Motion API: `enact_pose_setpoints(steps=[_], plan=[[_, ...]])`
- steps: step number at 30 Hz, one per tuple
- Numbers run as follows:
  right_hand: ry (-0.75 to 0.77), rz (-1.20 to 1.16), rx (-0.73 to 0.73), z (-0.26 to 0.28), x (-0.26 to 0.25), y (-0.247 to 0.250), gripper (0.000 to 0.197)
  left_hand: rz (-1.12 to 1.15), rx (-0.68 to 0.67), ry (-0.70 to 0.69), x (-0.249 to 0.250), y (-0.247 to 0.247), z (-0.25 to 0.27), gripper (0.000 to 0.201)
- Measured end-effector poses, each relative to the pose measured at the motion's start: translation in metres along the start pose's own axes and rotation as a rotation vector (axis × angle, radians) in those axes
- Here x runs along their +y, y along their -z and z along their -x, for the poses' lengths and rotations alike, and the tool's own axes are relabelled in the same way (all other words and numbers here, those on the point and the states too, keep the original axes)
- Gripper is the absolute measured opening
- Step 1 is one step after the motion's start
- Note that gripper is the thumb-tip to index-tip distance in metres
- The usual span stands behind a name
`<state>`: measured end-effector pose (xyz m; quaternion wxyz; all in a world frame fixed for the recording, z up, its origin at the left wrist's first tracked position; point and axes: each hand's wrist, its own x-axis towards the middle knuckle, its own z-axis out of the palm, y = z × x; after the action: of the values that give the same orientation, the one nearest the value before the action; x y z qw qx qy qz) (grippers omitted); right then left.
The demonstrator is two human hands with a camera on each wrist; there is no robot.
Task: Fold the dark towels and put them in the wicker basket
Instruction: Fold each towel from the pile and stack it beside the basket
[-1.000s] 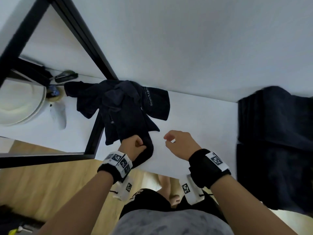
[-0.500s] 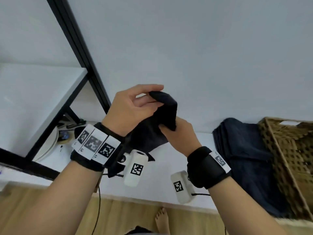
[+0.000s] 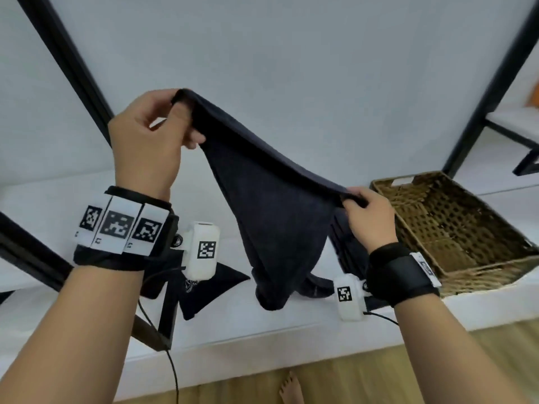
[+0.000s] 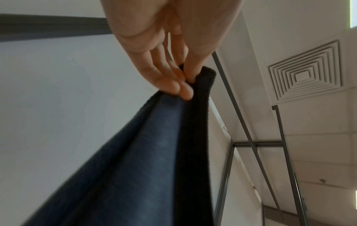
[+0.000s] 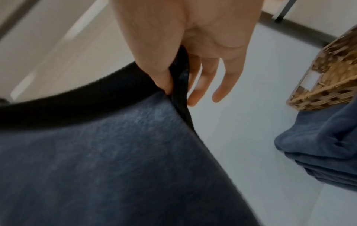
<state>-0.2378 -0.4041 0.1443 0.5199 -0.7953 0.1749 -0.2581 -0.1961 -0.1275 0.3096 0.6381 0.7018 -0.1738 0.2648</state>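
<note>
Progress: early. The wicker basket [image 3: 455,225] appears empty; a folded dark stack [image 5: 324,154] sits just beside it on the white shelf [image 3: 262,325], and another dark towel [image 3: 210,287] lies unfolded. Left hand [image 3: 145,147] and right hand [image 3: 369,220] each pinch a top corner of the dark towel in hand [image 3: 277,217], which hangs unfolded, its lower end bunched on the shelf. Room: open air above the shelf, basket near the right hand, a black frame post [image 3: 67,71] close behind the left.

left hand [image 3: 148,141] raised, pinching; right hand [image 3: 369,217] lower, pinching
</note>
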Motion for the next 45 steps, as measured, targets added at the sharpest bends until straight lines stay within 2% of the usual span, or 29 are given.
enact_pose_setpoints(steps=[4, 7, 9, 11, 14, 18, 22, 26, 29, 36, 39, 41, 45], plan=[[0.02, -0.25, 0.174, 0.002, -0.02, 0.037, 0.023, -0.087, 0.042, -0.033, 0.001, 0.02, 0.018, 0.002], [0.024, -0.385, 0.248, 0.007, -0.032, 0.046, 0.014, -0.005, 0.009, 0.025, -0.005, 0.031, 0.035, 0.005], [0.016, -0.386, 0.282, 0.012, -0.028, 0.042, 0.013, 0.043, -0.003, 0.099, -0.016, 0.036, 0.045, 0.005], [-0.005, -0.331, 0.295, 0.017, -0.016, 0.034, 0.016, -0.002, -0.008, 0.166, -0.032, 0.04, 0.054, 0.004], [-0.027, -0.23, 0.273, 0.026, 0.011, 0.022, 0.026, -0.122, -0.039, 0.253, -0.07, 0.046, 0.072, 0.003], [-0.102, -0.077, 0.174, 0.041, 0.053, 0.007, 0.013, -0.237, -0.106, 0.415, -0.128, 0.053, 0.103, 0.005], [-0.173, 0.048, 0.076, 0.057, 0.096, -0.009, 0.019, -0.275, -0.177, 0.596, -0.182, 0.059, 0.138, 0.006], [-0.258, 0.1, 0.02, 0.062, 0.126, -0.026, 0.02, -0.303, -0.167, 0.699, -0.226, 0.06, 0.162, 0.015], [-0.301, 0.144, -0.01, 0.054, 0.143, -0.036, 0.019, -0.319, -0.172, 0.769, -0.258, 0.058, 0.168, 0.014], [-0.357, 0.345, -0.085, 0.005, 0.176, -0.072, 0.025, -0.475, -0.217, 0.866, -0.332, 0.044, 0.159, 0.011], [-0.357, 0.427, -0.089, -0.022, 0.189, -0.095, 0.029, -0.645, -0.187, 0.821, -0.36, 0.032, 0.147, 0.014], [-0.395, 0.459, -0.116, -0.038, 0.197, -0.11, 0.029, -0.715, -0.18, 0.815, -0.378, 0.02, 0.137, 0.016], [-0.529, 0.443, -0.152, -0.07, 0.223, -0.142, 0.031, -0.803, -0.261, 0.868, -0.42, 0.002, 0.121, 0.023]])
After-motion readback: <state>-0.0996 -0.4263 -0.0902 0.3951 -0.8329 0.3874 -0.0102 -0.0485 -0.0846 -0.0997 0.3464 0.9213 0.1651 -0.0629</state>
